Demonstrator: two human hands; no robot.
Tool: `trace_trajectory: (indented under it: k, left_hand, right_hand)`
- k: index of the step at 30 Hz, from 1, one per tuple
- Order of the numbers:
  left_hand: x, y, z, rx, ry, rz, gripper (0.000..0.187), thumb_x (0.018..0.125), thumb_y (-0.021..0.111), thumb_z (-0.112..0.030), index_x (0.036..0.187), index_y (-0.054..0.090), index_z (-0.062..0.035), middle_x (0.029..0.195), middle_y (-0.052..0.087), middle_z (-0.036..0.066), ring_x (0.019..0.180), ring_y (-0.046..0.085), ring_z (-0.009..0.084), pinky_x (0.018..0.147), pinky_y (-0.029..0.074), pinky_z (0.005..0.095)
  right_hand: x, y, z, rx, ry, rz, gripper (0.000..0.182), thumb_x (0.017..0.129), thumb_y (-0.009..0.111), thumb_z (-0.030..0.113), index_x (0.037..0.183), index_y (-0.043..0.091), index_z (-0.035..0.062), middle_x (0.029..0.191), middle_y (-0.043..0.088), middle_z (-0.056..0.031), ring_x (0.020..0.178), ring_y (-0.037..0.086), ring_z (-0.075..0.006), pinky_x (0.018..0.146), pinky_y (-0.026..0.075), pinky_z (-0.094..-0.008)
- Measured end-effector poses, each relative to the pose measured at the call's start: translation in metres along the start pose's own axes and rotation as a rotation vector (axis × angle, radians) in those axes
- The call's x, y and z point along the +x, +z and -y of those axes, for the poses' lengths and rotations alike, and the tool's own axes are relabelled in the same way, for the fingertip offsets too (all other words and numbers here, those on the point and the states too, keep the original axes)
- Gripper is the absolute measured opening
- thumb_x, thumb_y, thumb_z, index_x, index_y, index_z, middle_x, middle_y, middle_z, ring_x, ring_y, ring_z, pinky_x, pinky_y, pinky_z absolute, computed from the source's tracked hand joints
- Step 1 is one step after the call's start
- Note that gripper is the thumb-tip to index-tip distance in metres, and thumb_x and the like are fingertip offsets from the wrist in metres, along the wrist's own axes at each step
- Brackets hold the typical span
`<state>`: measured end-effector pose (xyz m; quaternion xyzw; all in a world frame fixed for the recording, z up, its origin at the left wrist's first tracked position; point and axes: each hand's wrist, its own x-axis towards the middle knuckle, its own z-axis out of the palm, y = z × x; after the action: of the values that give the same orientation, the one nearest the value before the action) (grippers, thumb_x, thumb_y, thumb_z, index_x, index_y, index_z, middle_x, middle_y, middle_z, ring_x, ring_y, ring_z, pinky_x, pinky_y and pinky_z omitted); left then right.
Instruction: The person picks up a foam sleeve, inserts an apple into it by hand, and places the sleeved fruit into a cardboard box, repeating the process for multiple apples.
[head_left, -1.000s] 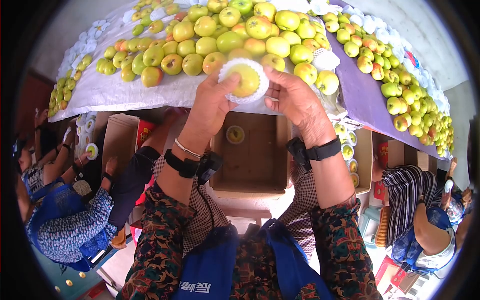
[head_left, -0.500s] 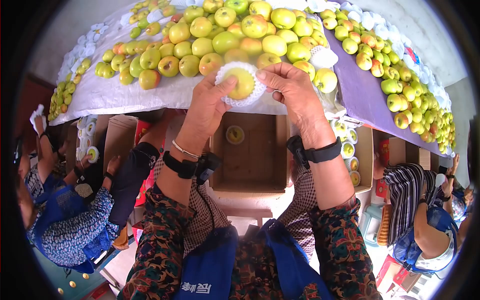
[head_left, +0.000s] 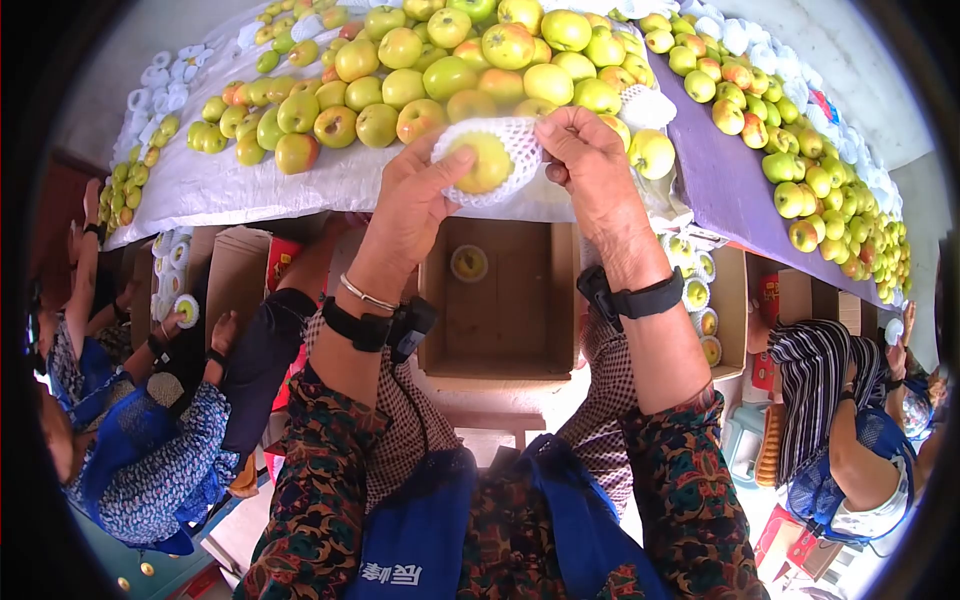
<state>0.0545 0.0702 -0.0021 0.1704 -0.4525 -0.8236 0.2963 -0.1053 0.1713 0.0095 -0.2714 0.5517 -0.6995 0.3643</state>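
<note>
In my left hand (head_left: 415,190) is a yellow-green apple (head_left: 482,163), with the thumb pressed on its face. A white foam net (head_left: 522,158) surrounds the apple and stretches out to the right. My right hand (head_left: 590,165) pinches the net's right edge between thumb and fingers, pulling it away from the apple. Both hands are above the table's front edge, just in front of a heap of loose apples (head_left: 405,90). Below them, a cardboard box (head_left: 500,345) holds one netted apple (head_left: 468,264).
Another carton (head_left: 735,315) on the right holds several netted apples. More apples (head_left: 800,170) and foam nets lie on the purple cloth (head_left: 700,180). Co-workers sit at left (head_left: 150,460) and right (head_left: 865,450), beside further cartons.
My right hand has moved slightly right and up, drawing the foam net out sideways into a point. My left hand keeps hold of the apple.
</note>
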Motion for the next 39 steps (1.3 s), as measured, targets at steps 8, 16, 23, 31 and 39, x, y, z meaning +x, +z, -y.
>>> trace_trajectory:
  k: [8, 16, 23, 31, 39]
  left_hand:
    - [-0.001, 0.0, -0.001, 0.004, -0.004, 0.006, 0.043, 0.089, 0.066, -0.013, 0.127, 0.052, 0.0025, 0.116, 0.063, 0.009, 0.1, 0.065, 0.0172, 0.082, 0.055, 0.0303]
    - [0.0, -0.005, 0.0, -0.041, -0.049, 0.014, 0.041, 0.092, 0.063, -0.014, 0.127, 0.052, 0.0028, 0.116, 0.063, 0.009, 0.103, 0.064, 0.0183, 0.086, 0.054, 0.0341]
    - [-0.001, -0.002, -0.003, -0.011, -0.038, 0.014, 0.043, 0.095, 0.057, -0.015, 0.134, 0.045, 0.0001, 0.126, 0.056, 0.01, 0.108, 0.061, 0.0184, 0.086, 0.054, 0.0343]
    - [0.001, -0.027, 0.001, 0.303, 0.002, 0.022, 0.043, 0.094, 0.059, -0.019, 0.13, 0.049, 0.0004, 0.118, 0.06, 0.008, 0.104, 0.061, 0.0169, 0.084, 0.053, 0.03]
    - [-0.01, -0.031, 0.002, 0.528, -0.015, 0.159, 0.041, 0.092, 0.062, -0.025, 0.122, 0.056, 0.0007, 0.111, 0.063, 0.007, 0.098, 0.062, 0.0113, 0.081, 0.051, 0.0252]
  right_hand:
    - [0.009, -0.005, -0.009, 0.206, 0.166, 0.107, 0.014, 0.087, 0.066, 0.02, 0.095, 0.062, 0.0087, 0.085, 0.056, 0.0012, 0.075, 0.049, -0.008, 0.062, 0.038, -0.0242]
    - [0.001, 0.01, -0.024, -0.285, -0.136, 0.012, 0.026, 0.096, 0.057, 0.023, 0.104, 0.063, 0.0, 0.093, 0.062, -0.0076, 0.084, 0.056, -0.0162, 0.073, 0.046, -0.0301]
    - [-0.007, 0.018, -0.024, -0.603, -0.535, 0.135, 0.063, 0.094, 0.056, 0.044, 0.135, 0.044, -0.0019, 0.125, 0.052, -0.0272, 0.116, 0.053, -0.0376, 0.101, 0.04, -0.0392]
    - [-0.019, 0.016, -0.014, -0.907, -0.521, 0.342, 0.097, 0.068, 0.084, 0.038, 0.143, 0.035, 0.0016, 0.141, 0.045, -0.0226, 0.131, 0.043, -0.0354, 0.11, 0.034, -0.039]
    - [-0.05, 0.036, 0.01, -1.18, -0.513, 0.45, 0.087, 0.062, 0.083, 0.02, 0.137, 0.042, 0.0068, 0.127, 0.053, -0.0195, 0.117, 0.053, -0.0386, 0.093, 0.049, -0.0437]
